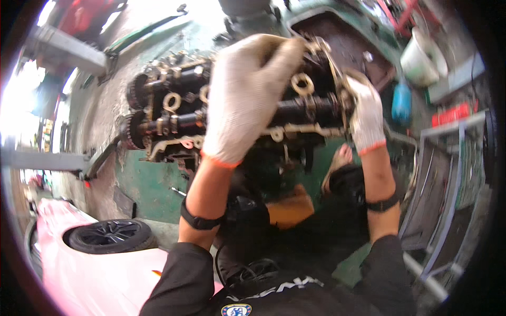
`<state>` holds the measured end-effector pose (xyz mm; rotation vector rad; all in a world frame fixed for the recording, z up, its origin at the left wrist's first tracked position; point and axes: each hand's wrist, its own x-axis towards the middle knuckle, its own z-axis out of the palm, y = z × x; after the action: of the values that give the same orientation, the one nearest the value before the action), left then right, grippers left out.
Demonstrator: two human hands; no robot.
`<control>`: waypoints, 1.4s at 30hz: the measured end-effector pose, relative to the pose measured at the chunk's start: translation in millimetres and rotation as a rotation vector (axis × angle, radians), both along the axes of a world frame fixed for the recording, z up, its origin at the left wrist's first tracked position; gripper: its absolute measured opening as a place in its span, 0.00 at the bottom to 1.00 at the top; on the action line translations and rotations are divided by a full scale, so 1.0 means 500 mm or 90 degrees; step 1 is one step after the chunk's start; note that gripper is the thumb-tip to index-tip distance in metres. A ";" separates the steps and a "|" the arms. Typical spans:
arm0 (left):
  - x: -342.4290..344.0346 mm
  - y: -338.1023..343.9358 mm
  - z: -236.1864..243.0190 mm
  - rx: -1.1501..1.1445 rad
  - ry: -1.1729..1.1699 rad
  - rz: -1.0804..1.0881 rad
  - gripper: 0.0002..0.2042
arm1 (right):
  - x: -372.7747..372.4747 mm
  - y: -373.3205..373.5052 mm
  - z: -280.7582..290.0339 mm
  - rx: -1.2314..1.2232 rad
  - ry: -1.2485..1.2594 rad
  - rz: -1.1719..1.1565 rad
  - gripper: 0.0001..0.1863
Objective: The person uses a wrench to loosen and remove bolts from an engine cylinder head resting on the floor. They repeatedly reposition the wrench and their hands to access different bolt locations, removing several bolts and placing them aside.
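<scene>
A cylinder head (287,108) with two dark camshafts and toothed sprockets (138,90) at its left end lies in front of me. My left hand (245,97), in a white knitted glove with an orange cuff, reaches across its middle to the far right part. Its fingers and thumb are drawn together there; what they grip is hidden and blurred. My right hand (365,113), gloved alike, is at the head's right end with its fingers curled in against the edge. A thin pale strip or rim (333,62) runs between the two hands; I cannot tell if it is loose.
Behind the head lies a brown rectangular tray (377,66). At right are a white bucket (421,60), a blue bottle (401,102) and a grey metal rack (448,174). A pink car panel (95,263) with a black wheel (110,235) is at lower left. Grey lift arms (47,160) reach in from the left.
</scene>
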<state>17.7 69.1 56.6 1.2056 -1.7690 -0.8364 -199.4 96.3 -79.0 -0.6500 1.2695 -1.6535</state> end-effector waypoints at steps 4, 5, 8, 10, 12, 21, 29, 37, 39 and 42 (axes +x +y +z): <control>0.020 0.111 -0.029 0.134 0.094 -0.065 0.15 | -0.010 -0.001 -0.005 0.025 0.064 -0.003 0.14; 0.026 0.135 -0.039 0.180 0.102 -0.097 0.16 | -0.011 0.001 -0.006 0.048 0.092 -0.002 0.14; 0.047 0.175 -0.070 0.277 -0.155 -0.180 0.14 | -0.016 -0.003 -0.002 0.054 0.029 -0.002 0.12; 0.054 0.188 -0.102 0.364 -0.212 -0.240 0.15 | -0.019 -0.004 0.001 0.051 -0.022 0.004 0.11; 0.066 0.204 -0.125 0.380 -0.248 -0.247 0.15 | -0.023 -0.005 0.002 0.049 -0.060 0.011 0.10; 0.090 0.184 -0.214 0.372 -0.497 -0.393 0.17 | -0.039 -0.018 -0.003 0.044 -0.189 0.021 0.07; 0.094 0.188 -0.184 0.295 -0.506 -0.205 0.19 | -0.039 -0.010 -0.006 0.045 -0.205 0.033 0.06; 0.126 0.192 -0.069 0.272 -0.277 -0.110 0.14 | -0.023 -0.001 0.006 0.031 -0.176 0.040 0.08; 0.134 0.184 -0.042 0.251 -0.247 -0.077 0.14 | -0.019 0.005 0.005 0.029 -0.159 0.038 0.08; 0.145 0.169 -0.012 0.206 -0.198 -0.020 0.15 | -0.014 0.013 0.006 0.016 -0.124 0.036 0.09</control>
<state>90.4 153.4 50.5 1.5926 -1.9519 -1.0264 -206.5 102.8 -76.2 -0.4929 1.1205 -1.6099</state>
